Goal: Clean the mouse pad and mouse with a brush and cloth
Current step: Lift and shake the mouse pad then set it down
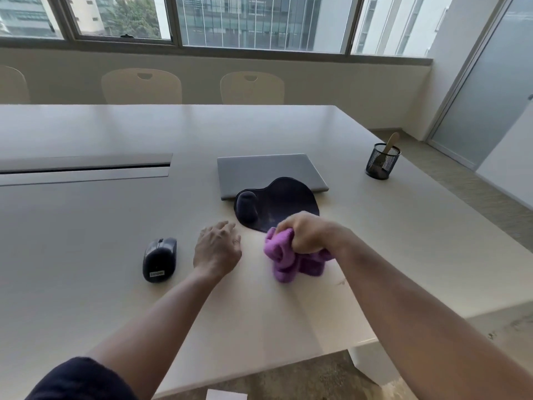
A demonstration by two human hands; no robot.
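A dark mouse pad (pixel 284 202) with a raised wrist rest lies on the white table (pixel 86 284), its far edge over a shut grey laptop (pixel 265 168). My right hand (pixel 308 230) grips a bunched purple cloth (pixel 288 261) just in front of the pad's near edge. My left hand (pixel 217 248) lies flat on the table, fingers relaxed, left of the pad. A black mouse (pixel 159 259) sits left of that hand, apart from it. A wooden brush handle (pixel 390 141) sticks out of a black mesh cup (pixel 382 163) at the far right.
A cable slot (pixel 83 168) runs along the table at the left. Cream chairs (pixel 252 88) stand behind the far edge under the windows. The table's right edge and near corner (pixel 372 339) drop to the floor. A glass door (pixel 484 111) is at the right.
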